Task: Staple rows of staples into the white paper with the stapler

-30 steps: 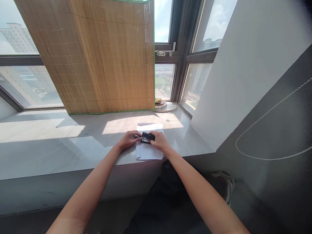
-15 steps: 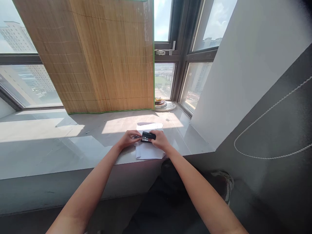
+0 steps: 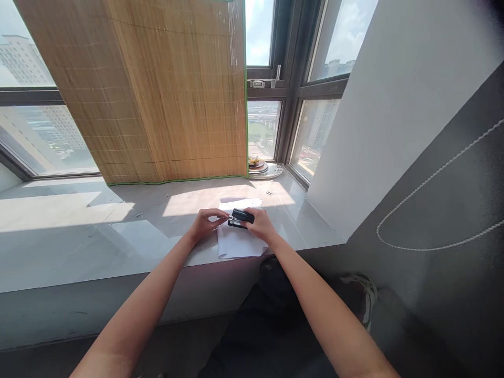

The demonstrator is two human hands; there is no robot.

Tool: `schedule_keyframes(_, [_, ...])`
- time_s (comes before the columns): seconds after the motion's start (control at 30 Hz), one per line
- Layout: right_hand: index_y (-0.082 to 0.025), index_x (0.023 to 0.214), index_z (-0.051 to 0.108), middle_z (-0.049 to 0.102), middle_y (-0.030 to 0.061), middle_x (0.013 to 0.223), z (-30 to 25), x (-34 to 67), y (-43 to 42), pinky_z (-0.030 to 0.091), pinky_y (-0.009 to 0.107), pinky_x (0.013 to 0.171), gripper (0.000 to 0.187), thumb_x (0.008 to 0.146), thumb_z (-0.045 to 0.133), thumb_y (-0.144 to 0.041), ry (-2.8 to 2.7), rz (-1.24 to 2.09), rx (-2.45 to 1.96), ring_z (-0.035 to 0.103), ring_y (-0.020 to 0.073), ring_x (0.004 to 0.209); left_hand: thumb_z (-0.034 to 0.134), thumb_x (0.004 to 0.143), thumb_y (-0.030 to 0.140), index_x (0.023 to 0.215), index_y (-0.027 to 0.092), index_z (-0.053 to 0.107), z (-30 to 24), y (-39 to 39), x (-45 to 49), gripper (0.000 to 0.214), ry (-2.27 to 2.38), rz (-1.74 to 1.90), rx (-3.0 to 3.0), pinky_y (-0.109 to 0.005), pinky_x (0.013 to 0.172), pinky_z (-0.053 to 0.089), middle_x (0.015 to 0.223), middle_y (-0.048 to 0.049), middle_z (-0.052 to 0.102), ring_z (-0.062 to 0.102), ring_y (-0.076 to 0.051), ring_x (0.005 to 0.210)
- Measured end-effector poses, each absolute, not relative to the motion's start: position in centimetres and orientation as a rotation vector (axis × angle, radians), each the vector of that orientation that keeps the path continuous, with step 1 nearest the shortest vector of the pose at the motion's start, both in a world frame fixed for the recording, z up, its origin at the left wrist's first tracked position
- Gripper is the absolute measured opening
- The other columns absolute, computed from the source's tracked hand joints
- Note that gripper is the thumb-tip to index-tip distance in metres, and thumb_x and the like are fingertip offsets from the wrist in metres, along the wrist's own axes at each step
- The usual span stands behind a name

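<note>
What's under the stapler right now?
White paper, lying on the grey sill. The right hand grips the stapler; the left hand is at its front, so whether paper sits inside is hidden.

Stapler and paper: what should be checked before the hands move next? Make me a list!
1. Right hand grips the black stapler: ok.
2. Left hand fingers clear of the stapler's front end: not ok, they are right at it.
3. White paper lies flat on the sill: ok.
4. Paper inside the stapler's mouth: cannot tell.
5. Staples loaded: cannot tell.
</note>
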State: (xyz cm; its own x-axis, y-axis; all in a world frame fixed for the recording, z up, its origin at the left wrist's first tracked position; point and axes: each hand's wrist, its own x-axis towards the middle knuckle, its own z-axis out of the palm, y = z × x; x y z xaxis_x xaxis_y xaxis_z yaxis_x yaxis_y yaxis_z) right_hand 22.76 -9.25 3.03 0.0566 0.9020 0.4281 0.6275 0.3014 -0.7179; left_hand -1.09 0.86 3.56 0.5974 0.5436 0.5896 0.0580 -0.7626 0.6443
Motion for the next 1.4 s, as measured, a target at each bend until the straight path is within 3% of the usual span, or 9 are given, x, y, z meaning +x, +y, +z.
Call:
schedule_keyframes(0.23, [-0.023, 0.094, 0.081, 0.08, 0.0031, 0.097, 3.2, 22.7, -9.4, 0.052, 0.034, 0.085, 0.017, 0.079, 0.079, -0.017, -1.694, 0.37, -1.441, 0.072, 0.0248, 0.092, 0.08, 0.091, 0.046, 0.094, 0.022, 0.085, 3.2, 1.2, -1.1, 0.025, 0.515, 0.994, 2.256, -0.042, 0.088, 0.066, 0.098, -0.0092, 0.085, 0.081, -0.026, 0.089])
schedule_keyframes(0.43, [-0.024, 0.099, 0.081, 0.08, 0.0026, 0.098, 3.0, 22.7, -9.4, 0.052, 0.034, 0.086, 0.022, 0.079, 0.078, -0.015, -1.731, 0.365, -1.421, 0.072, 0.0255, 0.093, 0.083, 0.087, 0.046, 0.091, 0.023, 0.087, 3.1, 1.3, -1.2, 0.024, 0.519, 0.918, 2.247, -0.042, 0.088, 0.067, 0.097, -0.0086, 0.085, 0.082, -0.028, 0.09])
schedule_keyframes(0.9, [-0.022, 0.103, 0.084, 0.082, 0.0028, 0.1, 3.1, 26.5, -10.0, 0.055, 0.038, 0.091, 0.029, 0.074, 0.083, -0.023, -1.603, 0.554, -1.287, 0.075, 0.0266, 0.096, 0.079, 0.093, 0.042, 0.097, 0.024, 0.088, 3.1, 1.4, -1.5, 0.021, 0.441, 0.907, 2.221, -0.041, 0.089, 0.068, 0.106, -0.01, 0.085, 0.082, -0.027, 0.096])
schedule_keyframes(1.03, [-0.022, 0.101, 0.084, 0.081, 0.0034, 0.099, 3.5, 26.0, -10.1, 0.055, 0.036, 0.088, 0.028, 0.073, 0.084, -0.025, -1.659, 0.563, -1.214, 0.074, 0.0252, 0.093, 0.085, 0.087, 0.044, 0.102, 0.021, 0.085, 2.9, 1.5, -1.1, 0.028, 0.409, 0.895, 2.181, -0.04, 0.082, 0.069, 0.097, -0.0102, 0.085, 0.082, -0.026, 0.086])
schedule_keyframes(1.17, [-0.023, 0.102, 0.084, 0.08, 0.002, 0.094, 4.2, 23.3, -9.9, 0.052, 0.031, 0.08, 0.029, 0.073, 0.084, -0.018, -1.827, 0.533, -1.175, 0.071, 0.0218, 0.086, 0.091, 0.078, 0.041, 0.106, 0.02, 0.077, 2.9, 1.5, -0.7, 0.037, 0.367, 0.913, 2.188, -0.036, 0.079, 0.067, 0.095, -0.0067, 0.08, 0.078, -0.021, 0.088])
schedule_keyframes(1.27, [-0.023, 0.102, 0.084, 0.079, 0.0019, 0.093, 4.4, 21.8, -9.9, 0.049, 0.03, 0.078, 0.032, 0.073, 0.085, -0.011, -1.878, 0.454, -1.133, 0.069, 0.0204, 0.084, 0.088, 0.08, 0.039, 0.099, 0.019, 0.075, 3.1, 1.6, -0.8, 0.031, 0.364, 0.896, 2.284, -0.036, 0.084, 0.065, 0.097, -0.0051, 0.078, 0.074, -0.019, 0.089])
schedule_keyframes(1.4, [-0.024, 0.103, 0.084, 0.079, 0.0022, 0.092, 4.3, 21.8, -10.2, 0.051, 0.031, 0.079, 0.032, 0.074, 0.085, -0.011, -1.861, 0.432, -1.142, 0.069, 0.0213, 0.085, 0.089, 0.081, 0.046, 0.1, 0.018, 0.073, 3.2, 1.7, -0.9, 0.038, 0.34, 0.912, 2.333, -0.035, 0.081, 0.062, 0.095, -0.0063, 0.076, 0.071, -0.019, 0.087])
